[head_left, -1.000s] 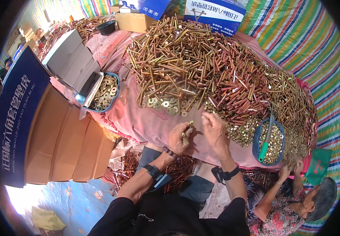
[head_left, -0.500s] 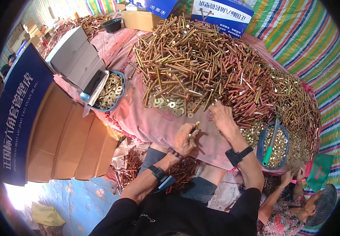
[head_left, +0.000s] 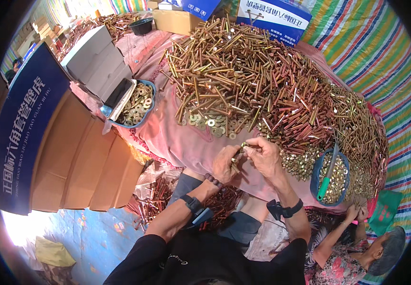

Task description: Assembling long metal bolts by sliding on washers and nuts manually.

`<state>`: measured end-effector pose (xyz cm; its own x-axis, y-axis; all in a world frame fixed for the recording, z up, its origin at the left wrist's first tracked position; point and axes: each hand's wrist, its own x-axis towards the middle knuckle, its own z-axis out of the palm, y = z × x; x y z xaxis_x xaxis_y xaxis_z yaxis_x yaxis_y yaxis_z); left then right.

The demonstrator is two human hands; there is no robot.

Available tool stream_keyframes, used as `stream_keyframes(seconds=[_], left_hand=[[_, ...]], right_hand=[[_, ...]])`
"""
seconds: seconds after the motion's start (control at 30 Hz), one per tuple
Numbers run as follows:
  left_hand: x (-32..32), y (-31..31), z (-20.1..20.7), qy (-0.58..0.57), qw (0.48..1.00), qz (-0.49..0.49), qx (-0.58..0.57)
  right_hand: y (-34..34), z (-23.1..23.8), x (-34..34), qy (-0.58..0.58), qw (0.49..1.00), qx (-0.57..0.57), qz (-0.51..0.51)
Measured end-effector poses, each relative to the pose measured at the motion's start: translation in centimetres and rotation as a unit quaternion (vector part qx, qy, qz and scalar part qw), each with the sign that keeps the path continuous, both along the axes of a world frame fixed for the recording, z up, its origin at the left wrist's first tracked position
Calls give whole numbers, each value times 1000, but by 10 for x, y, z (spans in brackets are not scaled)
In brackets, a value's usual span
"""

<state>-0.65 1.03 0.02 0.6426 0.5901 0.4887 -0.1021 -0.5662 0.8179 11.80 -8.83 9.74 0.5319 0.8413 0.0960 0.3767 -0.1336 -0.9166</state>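
Observation:
My left hand (head_left: 225, 165) is closed around bolts, with a bolt end (head_left: 234, 167) showing between its fingers. My right hand (head_left: 265, 159) meets it fingertip to fingertip over the pink cloth (head_left: 181, 149). Thumb and forefinger of that hand pinch a small brass-coloured metal piece (head_left: 244, 144) by the tip of the held bolts; its exact kind is too small to make out. Just beyond both hands lie loose flat washers (head_left: 219, 129) and the large heap of copper-coloured bolts (head_left: 262, 85). Small nuts (head_left: 298, 164) are spread to the right of my right hand.
A blue basin of washers (head_left: 149, 111) stands at left beside open cartons (head_left: 79, 156). At right, a blue basin of nuts (head_left: 337, 187) holds a green-handled tool (head_left: 325, 184). Another person (head_left: 353, 251) works at lower right. More bolts (head_left: 158, 202) lie below the cloth's near edge.
My right hand has come back from the edge of the bolt heap to meet my left hand, and now pinches a small metal piece there. The left hand stays nearly in place.

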Motion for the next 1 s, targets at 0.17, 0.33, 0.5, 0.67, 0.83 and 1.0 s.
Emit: stream_keyframes(seconds=[0.17, 0.33, 0.5, 0.67, 0.83, 1.0], left_hand=[[3, -2, -1, -7, 1000, -5, -7], [0, 1, -5, -10, 1000, 1, 6], [3, 2, -8, -38, 999, -10, -5], [2, 3, -9, -47, 999, -19, -1], [2, 4, -11, -56, 998, -21, 7], [3, 3, -7, -53, 998, -28, 5]], right_hand=[[-1, -16, 8, -17, 999, 35, -1], [0, -9, -6, -69, 997, 46, -5], [3, -23, -12, -71, 991, 103, -50], [5, -24, -14, -72, 989, 126, -40], [9, -8, -13, -233, 961, 147, 5], [6, -9, -9, -265, 956, 115, -42]])
